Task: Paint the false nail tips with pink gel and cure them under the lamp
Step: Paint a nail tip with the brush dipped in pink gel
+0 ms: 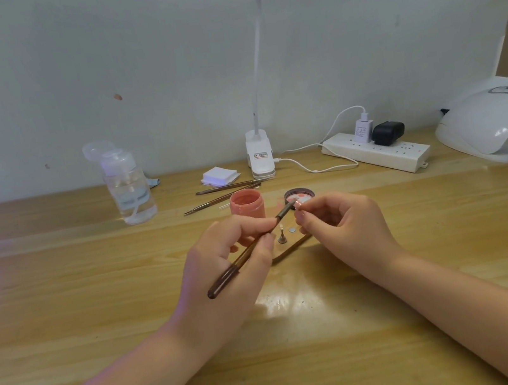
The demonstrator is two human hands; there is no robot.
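Observation:
My left hand grips a dark brown brush, whose tip reaches up to a small false nail tip pinched between the thumb and fingers of my right hand. The nail tip is mostly hidden by my fingertips. Just behind the hands stands an open jar of pink gel, with its lid lying to the right, pink inside facing up. A small nail stand and a round metal disc sit on the wooden table between my hands. The white curing lamp stands at the far right.
A clear pump bottle stands at back left. Two spare brushes and a pad stack lie behind the jar. A clip desk lamp and a power strip line the wall. Another brown stick lies under my right hand.

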